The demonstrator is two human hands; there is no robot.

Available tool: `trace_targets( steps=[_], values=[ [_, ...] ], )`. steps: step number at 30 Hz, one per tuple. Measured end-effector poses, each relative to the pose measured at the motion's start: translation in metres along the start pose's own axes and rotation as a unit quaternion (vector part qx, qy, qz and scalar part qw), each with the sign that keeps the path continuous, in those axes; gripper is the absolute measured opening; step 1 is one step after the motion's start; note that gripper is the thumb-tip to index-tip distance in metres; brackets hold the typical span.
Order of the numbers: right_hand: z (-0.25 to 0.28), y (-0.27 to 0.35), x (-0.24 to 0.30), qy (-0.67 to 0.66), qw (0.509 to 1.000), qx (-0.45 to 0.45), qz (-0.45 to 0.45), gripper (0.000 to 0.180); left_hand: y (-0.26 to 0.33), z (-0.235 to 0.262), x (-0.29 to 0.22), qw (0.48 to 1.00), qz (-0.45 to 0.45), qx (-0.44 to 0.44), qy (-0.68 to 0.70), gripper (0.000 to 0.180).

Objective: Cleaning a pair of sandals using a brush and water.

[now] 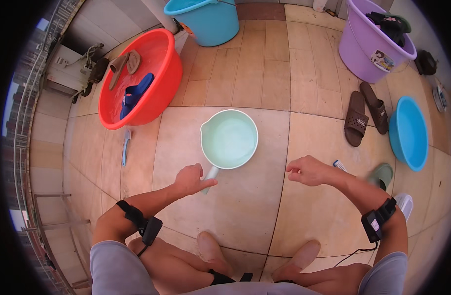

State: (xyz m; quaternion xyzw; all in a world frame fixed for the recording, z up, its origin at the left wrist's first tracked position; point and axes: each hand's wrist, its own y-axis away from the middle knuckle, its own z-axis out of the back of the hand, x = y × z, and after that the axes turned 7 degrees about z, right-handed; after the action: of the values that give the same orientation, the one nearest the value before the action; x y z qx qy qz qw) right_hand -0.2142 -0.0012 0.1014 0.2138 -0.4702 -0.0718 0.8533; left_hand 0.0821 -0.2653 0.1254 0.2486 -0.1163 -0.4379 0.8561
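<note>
Dipper: pale green, upright on the tiles (245,216) in front of you; its bowl (229,139) lies ahead and to the right of your left hand (190,179).
Handle (212,172): long axis slants from the bowl back toward you and leftward, ending by your left thumb.
Left hand: clearly the nearer; thumb spread from loosely curled fingers and crossing over the handle. From above, you can't tell whether it presses on it.
Right hand (309,170): well apart, right of the bowl, fingers half bent with a small gap, nothing visible in it.
Left side: a blue brush (124,147) near the red basin (175,64), which holds slippers (133,62).
Right side: brown sandals (356,118) beside a blue basin (393,129).
Far side: a blue bucket (210,24) and a purple bucket (358,49).
In the way: your own thumb covers part of the handle.
</note>
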Motion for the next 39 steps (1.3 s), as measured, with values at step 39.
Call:
trace_targets(
  steps=[39],
  values=[
    [0.446,-0.281,0.266,-0.231,0.900,-0.363,-0.070,0.018,-0.031,0.103,0.232,0.754,0.147,0.007,0.640,0.035]
  ],
)
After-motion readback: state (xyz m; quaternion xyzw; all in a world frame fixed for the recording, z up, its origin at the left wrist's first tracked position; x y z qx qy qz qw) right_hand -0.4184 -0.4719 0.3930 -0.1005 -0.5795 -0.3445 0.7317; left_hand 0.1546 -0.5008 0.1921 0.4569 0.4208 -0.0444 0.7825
